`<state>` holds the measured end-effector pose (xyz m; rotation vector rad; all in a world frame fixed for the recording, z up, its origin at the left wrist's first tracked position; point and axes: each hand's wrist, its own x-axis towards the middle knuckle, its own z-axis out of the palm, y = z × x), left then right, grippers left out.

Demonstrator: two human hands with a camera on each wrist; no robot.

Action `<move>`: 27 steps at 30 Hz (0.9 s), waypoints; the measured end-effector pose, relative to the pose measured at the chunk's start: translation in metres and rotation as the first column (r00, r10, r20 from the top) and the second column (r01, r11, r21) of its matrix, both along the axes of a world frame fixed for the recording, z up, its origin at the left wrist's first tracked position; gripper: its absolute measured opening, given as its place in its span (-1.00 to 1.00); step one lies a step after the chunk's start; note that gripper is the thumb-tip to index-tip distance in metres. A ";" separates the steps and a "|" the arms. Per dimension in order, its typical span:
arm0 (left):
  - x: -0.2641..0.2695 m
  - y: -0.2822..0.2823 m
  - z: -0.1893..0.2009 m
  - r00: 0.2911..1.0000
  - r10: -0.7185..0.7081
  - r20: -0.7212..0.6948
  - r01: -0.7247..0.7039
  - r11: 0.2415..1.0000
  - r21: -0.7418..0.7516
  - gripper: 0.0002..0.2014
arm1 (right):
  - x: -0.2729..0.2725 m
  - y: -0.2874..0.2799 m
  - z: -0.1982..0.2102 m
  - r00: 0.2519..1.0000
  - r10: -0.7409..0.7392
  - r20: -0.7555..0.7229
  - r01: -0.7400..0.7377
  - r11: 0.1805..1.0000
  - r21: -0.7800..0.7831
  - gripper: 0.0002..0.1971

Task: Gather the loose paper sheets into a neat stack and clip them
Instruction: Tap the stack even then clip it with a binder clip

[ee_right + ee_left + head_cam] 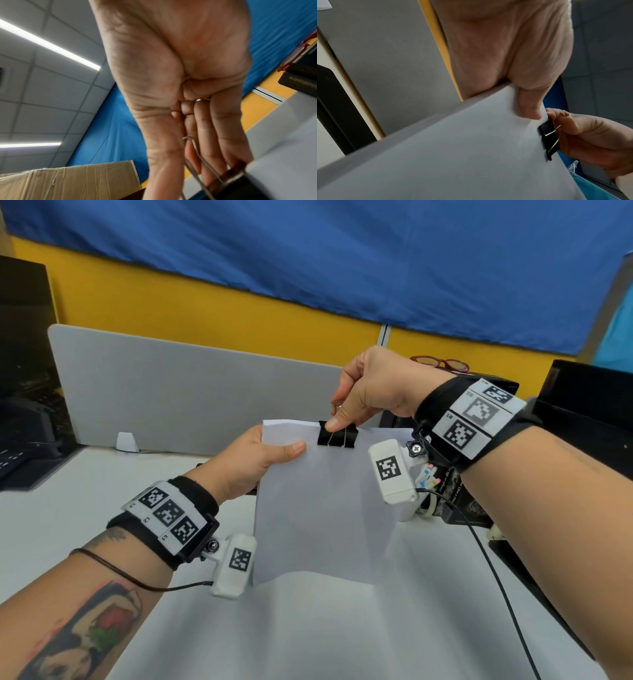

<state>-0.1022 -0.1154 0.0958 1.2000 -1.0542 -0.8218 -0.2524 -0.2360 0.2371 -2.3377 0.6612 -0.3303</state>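
While the left hand (255, 462) pinches the upright paper stack (325, 501) by its near-left upper corner, long axis vertical above the desk (85, 525), the right hand (371, 392) beyond pinches the binder clip (337, 434) astride its top edge.

Bare desk (342, 628) in front; black boxes (582, 412) crowd the right.

Grey divider (191, 392) backs white desk (342, 628); yellow-and-blue wall (205, 302) behind.
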 end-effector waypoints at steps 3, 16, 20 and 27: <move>0.000 0.000 0.000 1.000 -0.003 -0.004 0.003 1.000 -0.002 -0.78 | 0.000 -0.002 0.000 1.000 -0.004 0.010 0.004 1.000 -0.004 -0.55; -0.001 -0.003 -0.001 1.000 -0.026 -0.013 0.026 0.999 -0.041 -0.67 | -0.010 -0.006 -0.026 0.966 -0.046 -0.254 -0.004 0.981 -0.194 -0.14; -0.001 -0.004 -0.002 1.000 -0.015 -0.020 0.014 0.999 -0.050 -0.72 | -0.010 -0.011 -0.025 0.936 -0.018 -0.351 -0.026 0.992 -0.120 -0.17; 0.006 -0.005 -0.007 1.000 0.014 0.005 -0.014 0.999 -0.029 -0.57 | -0.007 -0.018 -0.040 0.911 0.033 -0.411 -0.179 0.930 -0.322 -0.54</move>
